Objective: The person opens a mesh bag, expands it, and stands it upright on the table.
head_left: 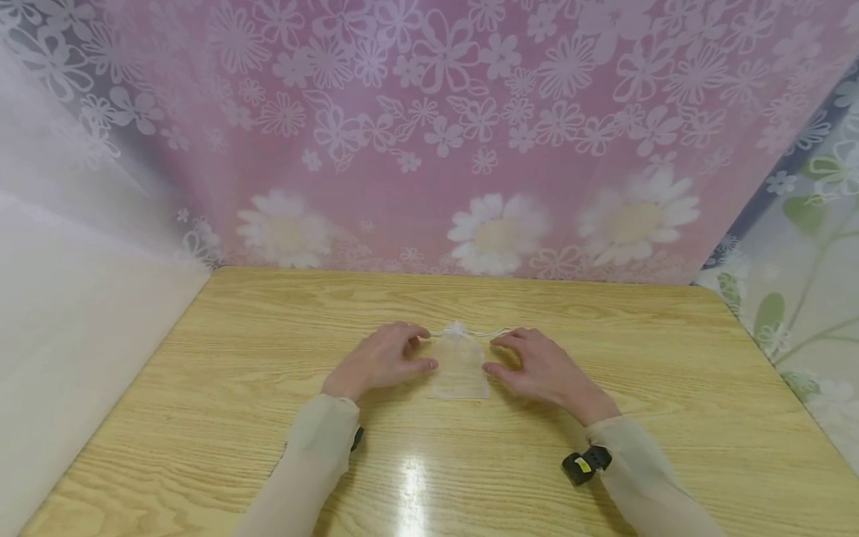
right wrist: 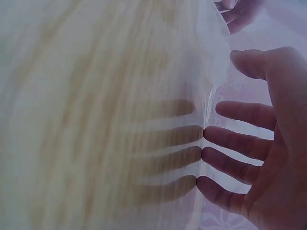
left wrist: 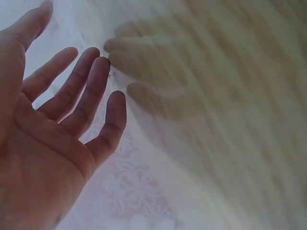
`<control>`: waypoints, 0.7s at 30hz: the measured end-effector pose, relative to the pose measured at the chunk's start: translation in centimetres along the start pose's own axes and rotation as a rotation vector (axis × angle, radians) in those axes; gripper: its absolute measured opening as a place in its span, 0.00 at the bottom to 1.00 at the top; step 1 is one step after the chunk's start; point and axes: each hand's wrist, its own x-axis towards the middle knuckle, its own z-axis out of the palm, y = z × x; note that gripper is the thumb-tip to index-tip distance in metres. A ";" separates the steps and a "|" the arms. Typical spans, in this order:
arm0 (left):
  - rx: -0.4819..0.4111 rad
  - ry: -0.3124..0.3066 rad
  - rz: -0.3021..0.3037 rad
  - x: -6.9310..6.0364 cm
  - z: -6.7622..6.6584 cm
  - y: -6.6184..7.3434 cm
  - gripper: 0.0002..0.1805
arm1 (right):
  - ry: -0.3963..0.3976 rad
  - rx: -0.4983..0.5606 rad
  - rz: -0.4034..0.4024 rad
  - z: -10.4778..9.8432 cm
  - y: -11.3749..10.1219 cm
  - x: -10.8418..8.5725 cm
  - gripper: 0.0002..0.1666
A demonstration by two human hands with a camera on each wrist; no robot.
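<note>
A small sheer white drawstring pouch (head_left: pixel 459 373) lies flat on the wooden table (head_left: pixel 268 447), its neck gathered at the far end. Thin drawstrings (head_left: pixel 479 334) stretch out sideways from the neck. To the pouch's left is my left hand (head_left: pixel 382 359), fingers loosely bent and apart, nothing gripped in them. My right hand (head_left: pixel 542 369) mirrors it on the other side, its thumb close to the pouch's edge. Fingertips of the right hand touch the tabletop in the right wrist view, near the string. The left wrist view shows the left palm (left wrist: pixel 48 139) with spread fingers.
A pink flowered curtain (head_left: pixel 429 149) hangs along the table's far edge. Pale cloth (head_left: pixel 80 283) closes the left side and leaf-patterned cloth (head_left: pixel 812 298) the right. A black wrist device (head_left: pixel 585 465) sits on the right wrist.
</note>
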 end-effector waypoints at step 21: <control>-0.170 -0.074 0.035 1.8 0.8 -1.3 0.25 | 0.004 0.000 0.024 0.8 0.1 1.1 0.24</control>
